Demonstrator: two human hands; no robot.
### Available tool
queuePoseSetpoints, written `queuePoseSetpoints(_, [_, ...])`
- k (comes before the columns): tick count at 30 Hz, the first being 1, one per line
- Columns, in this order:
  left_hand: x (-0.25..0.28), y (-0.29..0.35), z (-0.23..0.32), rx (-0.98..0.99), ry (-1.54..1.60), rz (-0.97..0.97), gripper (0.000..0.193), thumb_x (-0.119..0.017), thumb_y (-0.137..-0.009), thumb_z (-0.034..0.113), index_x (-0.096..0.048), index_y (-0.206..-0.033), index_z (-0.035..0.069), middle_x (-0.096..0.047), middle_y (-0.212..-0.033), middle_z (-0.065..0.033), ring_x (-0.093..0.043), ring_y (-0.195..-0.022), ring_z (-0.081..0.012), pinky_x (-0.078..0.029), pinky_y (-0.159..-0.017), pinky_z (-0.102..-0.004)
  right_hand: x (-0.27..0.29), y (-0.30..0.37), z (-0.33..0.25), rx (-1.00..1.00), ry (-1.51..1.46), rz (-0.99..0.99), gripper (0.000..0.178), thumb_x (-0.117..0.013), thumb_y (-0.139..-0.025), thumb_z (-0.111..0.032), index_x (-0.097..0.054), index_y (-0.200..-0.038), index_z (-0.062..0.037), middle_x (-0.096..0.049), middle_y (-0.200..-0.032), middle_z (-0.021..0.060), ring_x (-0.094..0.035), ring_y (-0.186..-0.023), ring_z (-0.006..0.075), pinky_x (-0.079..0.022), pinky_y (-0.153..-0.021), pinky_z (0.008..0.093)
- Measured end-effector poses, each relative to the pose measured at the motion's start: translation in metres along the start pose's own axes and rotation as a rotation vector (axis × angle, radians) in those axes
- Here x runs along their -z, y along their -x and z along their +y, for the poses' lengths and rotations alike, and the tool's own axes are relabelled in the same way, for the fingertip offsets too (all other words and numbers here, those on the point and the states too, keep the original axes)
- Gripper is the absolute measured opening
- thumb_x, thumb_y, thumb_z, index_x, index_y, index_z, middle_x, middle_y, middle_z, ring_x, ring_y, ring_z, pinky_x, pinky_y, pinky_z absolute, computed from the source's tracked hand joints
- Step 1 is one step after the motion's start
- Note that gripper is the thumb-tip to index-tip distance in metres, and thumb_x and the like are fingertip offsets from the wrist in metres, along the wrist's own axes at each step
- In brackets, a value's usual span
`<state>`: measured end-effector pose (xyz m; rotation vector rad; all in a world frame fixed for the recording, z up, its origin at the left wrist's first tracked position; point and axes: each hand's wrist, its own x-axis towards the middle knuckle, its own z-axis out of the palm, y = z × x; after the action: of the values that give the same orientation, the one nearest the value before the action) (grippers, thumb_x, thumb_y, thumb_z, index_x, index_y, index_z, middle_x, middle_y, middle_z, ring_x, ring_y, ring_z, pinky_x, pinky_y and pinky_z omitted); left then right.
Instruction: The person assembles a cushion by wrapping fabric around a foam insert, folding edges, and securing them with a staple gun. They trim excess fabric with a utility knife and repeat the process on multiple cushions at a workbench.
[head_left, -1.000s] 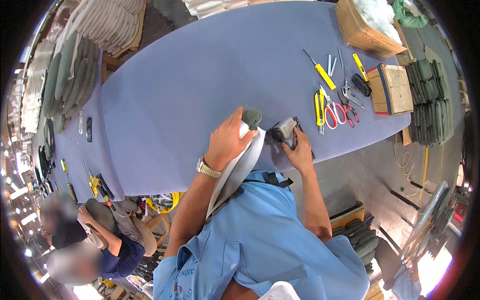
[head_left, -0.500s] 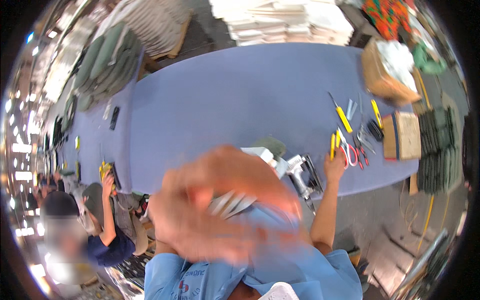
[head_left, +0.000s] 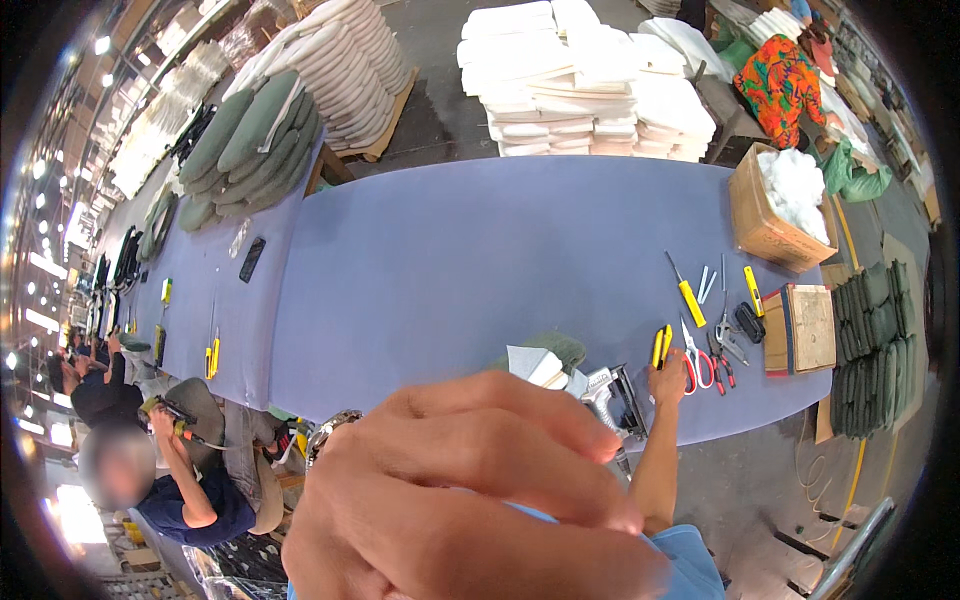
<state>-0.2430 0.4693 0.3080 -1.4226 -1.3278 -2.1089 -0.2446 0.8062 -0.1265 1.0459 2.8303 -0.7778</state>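
Observation:
My left hand (head_left: 460, 480) fills the lower middle, raised close to the view, with its fingers bent and close together. A metal band (head_left: 330, 432) shows at its wrist. Whatever its fingers may hold is hidden. At the table's near right edge, my right hand (head_left: 668, 380) is closed at the lower end of a yellow-handled tool (head_left: 661, 345). Red-handled scissors (head_left: 696, 366) lie right beside it. Left of that forearm rests a pneumatic staple gun (head_left: 612, 398). A dark green cushion piece (head_left: 562, 348) and a folded white-grey piece (head_left: 533, 366) are partly behind my left hand.
On the blue-covered table (head_left: 480, 260) lie a yellow screwdriver (head_left: 690, 302), a yellow cutter (head_left: 753, 291), and pliers (head_left: 720, 372). A carton of white stuffing (head_left: 752, 215) and a wooden box (head_left: 800, 330) stand right. A co-worker (head_left: 195, 500) sits left, holding a tool.
My left hand, blurred before, now shows sharply, nearer the view and lower. The whole view has tilted, so the table sits lower. My right hand stays by the yellow-handled tool.

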Motion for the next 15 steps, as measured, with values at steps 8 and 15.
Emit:
queuePoseSetpoints(8, [0.017,-0.013,0.001,0.095,-0.331,-0.135,0.037,-0.076,-0.087,0.021,-0.071,-0.123,0.016,-0.068,-0.128,-0.0106,-0.068,-0.112,-0.0309,-0.049,-0.102,-0.0489,0.076,0.059,-0.107,0.193,-0.461,-0.092,0.05,-0.084,-0.075,-0.011,-0.064,-0.12,-0.008,-0.074,-0.103,0.0099,-0.069,-0.084,0.0328,-0.054,-0.081,0.0452])
queuePoseSetpoints(15, [0.038,0.053,-0.086,0.369,-1.286,-0.905,0.065,-0.075,-0.088,0.032,-0.054,-0.146,0.012,-0.063,-0.134,-0.0122,-0.064,-0.119,-0.0293,-0.045,-0.107,-0.0465,0.132,0.12,-0.184,0.877,-0.453,-0.174,0.037,-0.083,-0.072,-0.007,-0.071,-0.107,-0.0083,-0.073,-0.098,0.006,-0.064,-0.091,0.0287,-0.05,-0.086,0.0412])
